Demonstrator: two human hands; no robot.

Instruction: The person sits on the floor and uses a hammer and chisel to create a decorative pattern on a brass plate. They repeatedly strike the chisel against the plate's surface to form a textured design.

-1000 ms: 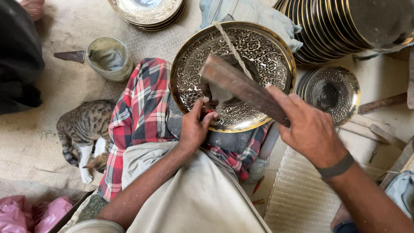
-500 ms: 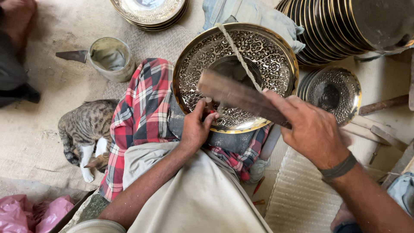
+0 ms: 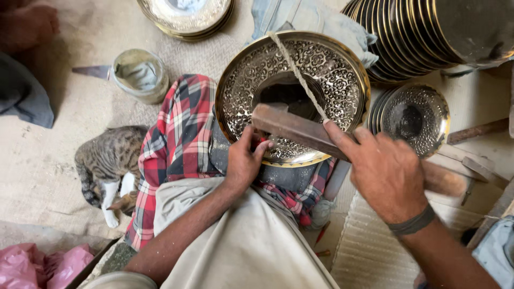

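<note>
A large round engraved metal tray (image 3: 337, 80) with a brass rim rests on my lap, over a red checked cloth (image 3: 176, 144). My left hand (image 3: 243, 160) is pinched at the tray's near rim, fingers closed on something small that I cannot make out. My right hand (image 3: 388, 174) grips a long wooden mallet (image 3: 292, 127), whose head lies across the tray's lower part. A cord (image 3: 297, 72) runs over the tray from its far rim toward the mallet.
A tabby cat (image 3: 107, 160) lies at my left. A grey tin (image 3: 136, 75) and a blade stand beyond it. Stacks of metal plates (image 3: 423, 37) fill the top right, a smaller engraved dish (image 3: 415, 115) beside them, more plates (image 3: 184, 16) at top. Pink plastic (image 3: 37, 265) lies bottom left.
The mallet head has come down lower and closer over the tray. My left hand stays at the tray's rim. The cat has shifted slightly.
</note>
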